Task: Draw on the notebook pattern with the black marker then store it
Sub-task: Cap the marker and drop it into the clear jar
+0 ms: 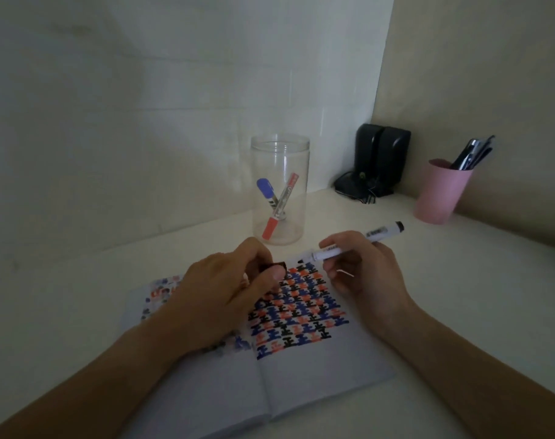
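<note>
An open notebook (304, 372) lies on the white desk, its right page filled with a pattern (301, 315) of black, blue and red marks. My right hand (361, 270) holds the black marker (358, 242) by its white barrel above the top of the page, nib pointing left and uncapped. My left hand (232, 286) pinches the black cap (274, 267) just left of the nib, a small gap between them. My left forearm covers part of the left page.
A clear jar (281, 191) holding a blue marker (266, 190) and a red marker (279, 207) stands behind the notebook. A black device (377, 160) sits in the corner. A pink cup (440, 191) with pens stands at the right wall.
</note>
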